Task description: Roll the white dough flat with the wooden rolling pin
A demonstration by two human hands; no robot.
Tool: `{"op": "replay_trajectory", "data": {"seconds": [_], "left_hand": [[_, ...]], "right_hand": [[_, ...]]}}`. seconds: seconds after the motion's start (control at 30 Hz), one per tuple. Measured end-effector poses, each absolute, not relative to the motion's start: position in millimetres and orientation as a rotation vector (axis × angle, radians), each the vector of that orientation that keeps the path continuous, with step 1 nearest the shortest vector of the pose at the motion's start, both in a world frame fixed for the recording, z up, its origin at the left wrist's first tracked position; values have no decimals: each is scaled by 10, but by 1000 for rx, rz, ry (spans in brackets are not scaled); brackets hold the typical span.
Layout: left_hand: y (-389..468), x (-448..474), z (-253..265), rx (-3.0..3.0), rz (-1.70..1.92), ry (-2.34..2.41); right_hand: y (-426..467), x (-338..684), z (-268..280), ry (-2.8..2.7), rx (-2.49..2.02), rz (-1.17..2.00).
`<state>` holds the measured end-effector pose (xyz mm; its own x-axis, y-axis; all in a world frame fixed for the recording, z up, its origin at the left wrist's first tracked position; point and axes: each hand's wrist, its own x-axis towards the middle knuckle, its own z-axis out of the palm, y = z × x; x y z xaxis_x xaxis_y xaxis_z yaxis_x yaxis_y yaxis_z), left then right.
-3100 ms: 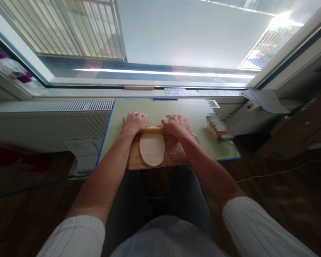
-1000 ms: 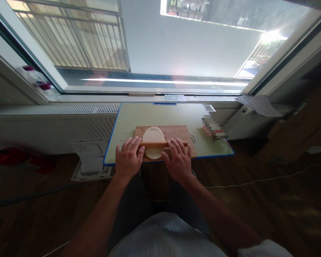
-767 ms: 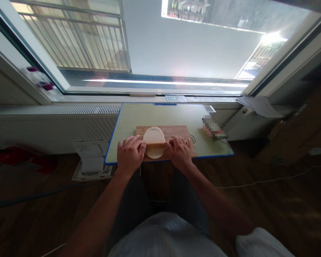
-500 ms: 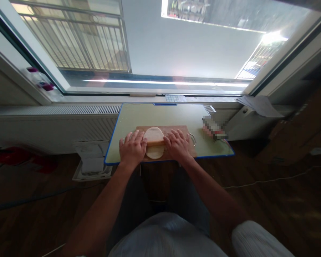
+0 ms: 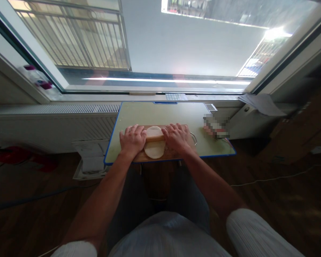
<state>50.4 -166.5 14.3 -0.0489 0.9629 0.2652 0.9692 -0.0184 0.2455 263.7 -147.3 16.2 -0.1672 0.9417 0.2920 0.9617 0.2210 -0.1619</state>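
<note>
A wooden rolling pin [image 5: 154, 139] lies across a flat, pale sheet of dough [image 5: 154, 150], which shows both in front of and behind it. My left hand [image 5: 133, 140] is closed over the pin's left end, hiding that end. Over the right end, my right hand [image 5: 178, 136] is curled in the same way. Underneath the dough is a wooden cutting board [image 5: 173, 154] with a metal handle [image 5: 194, 139] on its right side.
The board rests on a small pale-green table [image 5: 139, 112] with a blue edge. A pixelated object [image 5: 216, 126] is at the table's right. Behind are a radiator [image 5: 96, 109] and a large window. A red fire extinguisher [image 5: 24, 157] is at the left.
Both hands have pushed the rolling pin slightly away from me over the dough. More of the dough now shows on my side of the pin.
</note>
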Motion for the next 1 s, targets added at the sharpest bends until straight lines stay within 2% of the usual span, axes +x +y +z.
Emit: {"op": "replay_trajectory", "data": {"seconds": [0.3, 0.8, 1.0], "left_hand": [[-1352, 435, 145, -2180, -485, -2294], [-835, 374, 183, -2215, -411, -2367], [-828, 370, 161, -2224, -360, -2358]], "right_hand": [[-1303, 2626, 308, -2299, -1792, -11], [-681, 2542, 232, -2133, -1915, 216], [-702, 2545, 177, -2162, -1933, 160]]}}
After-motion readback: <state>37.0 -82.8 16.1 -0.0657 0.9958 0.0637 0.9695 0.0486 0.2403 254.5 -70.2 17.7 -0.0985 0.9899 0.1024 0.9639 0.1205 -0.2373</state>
